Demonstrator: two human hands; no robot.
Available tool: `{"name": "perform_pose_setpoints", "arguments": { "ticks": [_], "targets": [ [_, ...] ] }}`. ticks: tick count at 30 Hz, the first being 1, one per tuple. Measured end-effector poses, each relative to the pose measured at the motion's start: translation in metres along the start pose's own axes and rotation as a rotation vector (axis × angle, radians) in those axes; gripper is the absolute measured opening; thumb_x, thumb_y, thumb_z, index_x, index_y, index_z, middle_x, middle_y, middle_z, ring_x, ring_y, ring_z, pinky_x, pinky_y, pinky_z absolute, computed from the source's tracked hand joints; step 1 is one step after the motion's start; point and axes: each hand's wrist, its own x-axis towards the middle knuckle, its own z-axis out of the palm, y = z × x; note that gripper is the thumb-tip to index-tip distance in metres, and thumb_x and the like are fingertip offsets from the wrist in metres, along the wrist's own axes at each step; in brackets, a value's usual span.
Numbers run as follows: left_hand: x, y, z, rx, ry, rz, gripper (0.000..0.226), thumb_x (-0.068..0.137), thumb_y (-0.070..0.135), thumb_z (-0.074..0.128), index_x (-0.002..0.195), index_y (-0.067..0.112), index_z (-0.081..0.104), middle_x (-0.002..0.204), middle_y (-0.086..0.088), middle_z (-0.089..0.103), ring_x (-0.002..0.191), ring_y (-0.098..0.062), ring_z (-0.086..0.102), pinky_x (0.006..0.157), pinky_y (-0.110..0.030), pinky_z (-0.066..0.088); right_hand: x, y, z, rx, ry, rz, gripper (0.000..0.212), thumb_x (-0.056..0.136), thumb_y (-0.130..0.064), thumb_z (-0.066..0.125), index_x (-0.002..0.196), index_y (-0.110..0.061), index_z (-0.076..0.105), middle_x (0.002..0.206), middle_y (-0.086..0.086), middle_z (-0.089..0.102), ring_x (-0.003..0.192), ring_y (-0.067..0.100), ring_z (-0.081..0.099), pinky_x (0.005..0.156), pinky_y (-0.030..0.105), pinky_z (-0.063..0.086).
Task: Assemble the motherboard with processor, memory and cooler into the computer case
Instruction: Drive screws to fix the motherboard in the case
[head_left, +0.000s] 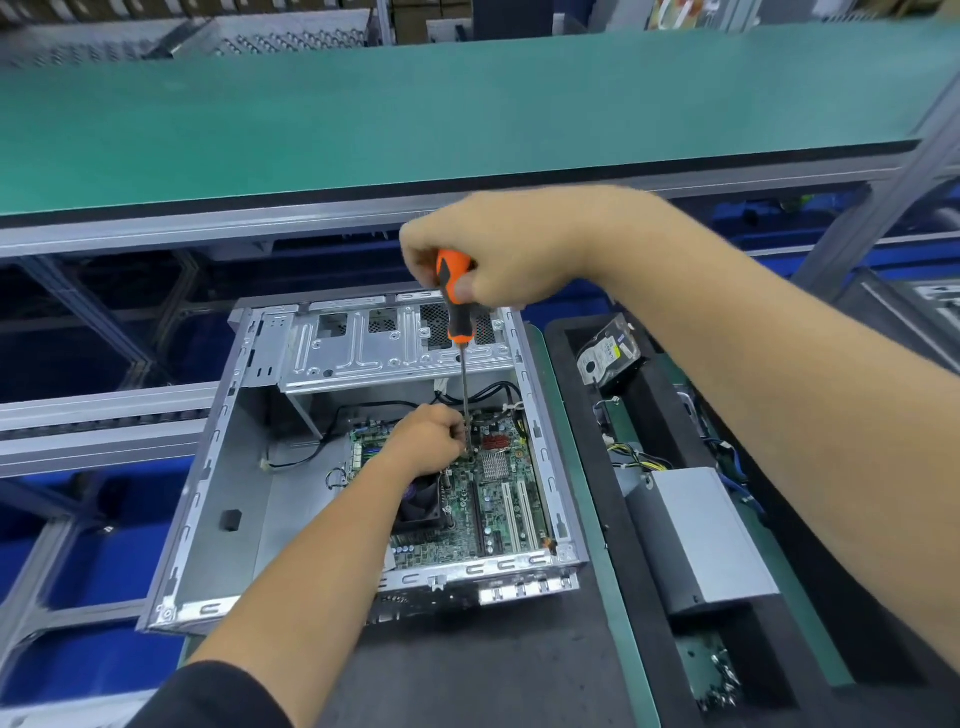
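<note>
Motherboard (470, 493) seated flat in case (218, 519); stiff, fragile, best handled by edges. Right hand (498, 260) wrapped round screwdriver (456, 306) handle. Left hand (426, 439) pinching shaft near tip.

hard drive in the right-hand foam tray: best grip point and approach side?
Judging by its pose, take the hard drive by its two long side edges, coming from above. It leans tilted, label face up, in the top recess of the foam tray, so those edges look exposed while the underside is hidden. Both the right hand and the left hand are busy with the screwdriver.
</note>
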Motion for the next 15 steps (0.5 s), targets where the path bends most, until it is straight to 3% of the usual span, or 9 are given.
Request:
{"name": "perform_pose_setpoints", "arguments": {
  "ticks": [2, 5, 8, 9, 10, 12, 15],
  "targets": [
    [-0.001, 0.0, 0.0, -0.005, 0.008, 0.007, 0.01, 0.083, 0.011, 0.058, 0.074, 0.015, 0.061, 0.083, 0.001, 0.06, 0.082, -0.022, 0.057, 0.074, -0.032, 0.05, 0.005, -0.002, 0.006, -0.068, 0.137, -0.009, 0.007, 0.091, -0.02, 0.055, 0.087, -0.018, 0.06, 0.075, -0.011, 0.051, 0.076, 0.022, 0.055, 0.054, 0.028, 0.038],
    [-0.002, 0.0, -0.001, -0.009, 0.004, 0.018, 0.009, 0.082, 0.01, 0.057, 0.08, 0.012, 0.066, 0.09, -0.001, 0.064, 0.085, -0.022, 0.059, 0.077, -0.036, 0.053, 0.011, -0.003, 0.012, -0.167, 0.197, 0.147, 0.037, 0.098, -0.042, 0.045, 0.081, -0.012, 0.057, 0.072, 0.001, 0.049, 0.066, 0.024, 0.048, 0.052, 0.029, 0.032],
    [-0.002, 0.001, -0.001, -0.004, 0.002, 0.02, 0.01, 0.082, 0.009, 0.057, 0.08, 0.011, 0.066, 0.09, -0.003, 0.065, 0.085, -0.023, 0.06, 0.077, -0.037, 0.053, 0.006, 0.003, 0.002, -0.1, 0.008, 0.106, 0.014, 0.095, -0.024, 0.046, 0.102, -0.017, 0.056, 0.107, 0.004, 0.051, 0.079, 0.029, 0.058, 0.067, 0.041, 0.049],
    [-0.002, 0.001, 0.0, -0.002, 0.004, 0.023, 0.01, 0.082, 0.009, 0.056, 0.079, 0.011, 0.065, 0.089, -0.003, 0.065, 0.084, -0.023, 0.06, 0.075, -0.036, 0.053, 0.003, 0.003, -0.001, -0.061, -0.041, 0.081, 0.018, 0.091, -0.015, 0.046, 0.105, -0.02, 0.056, 0.111, 0.001, 0.051, 0.083, 0.028, 0.06, 0.071, 0.043, 0.051],
    [-0.002, 0.001, -0.001, 0.001, 0.006, 0.021, 0.01, 0.082, 0.009, 0.056, 0.077, 0.011, 0.064, 0.087, -0.002, 0.065, 0.084, -0.023, 0.059, 0.074, -0.035, 0.052, 0.001, 0.003, -0.002, -0.034, -0.035, 0.039, 0.022, 0.089, -0.01, 0.048, 0.104, -0.022, 0.058, 0.107, -0.002, 0.054, 0.086, 0.026, 0.059, 0.071, 0.041, 0.05],
    [-0.001, 0.001, 0.0, 0.008, 0.008, 0.016, 0.012, 0.081, 0.009, 0.056, 0.071, 0.014, 0.061, 0.08, 0.0, 0.061, 0.079, -0.023, 0.057, 0.07, -0.032, 0.048, 0.004, 0.002, 0.003, -0.061, 0.103, 0.011, 0.008, 0.09, -0.018, 0.055, 0.094, -0.019, 0.062, 0.087, -0.005, 0.055, 0.084, 0.022, 0.056, 0.063, 0.032, 0.041],
    [-0.001, 0.0, 0.0, 0.028, 0.008, 0.027, 0.013, 0.081, 0.01, 0.057, 0.068, 0.015, 0.058, 0.073, 0.005, 0.056, 0.073, -0.02, 0.053, 0.065, -0.028, 0.045, 0.008, 0.0, 0.014, -0.144, 0.245, 0.144, 0.04, 0.095, -0.047, 0.049, 0.072, -0.015, 0.052, 0.069, 0.0, 0.048, 0.064, 0.024, 0.049, 0.051, 0.029, 0.03]
  ]
}}
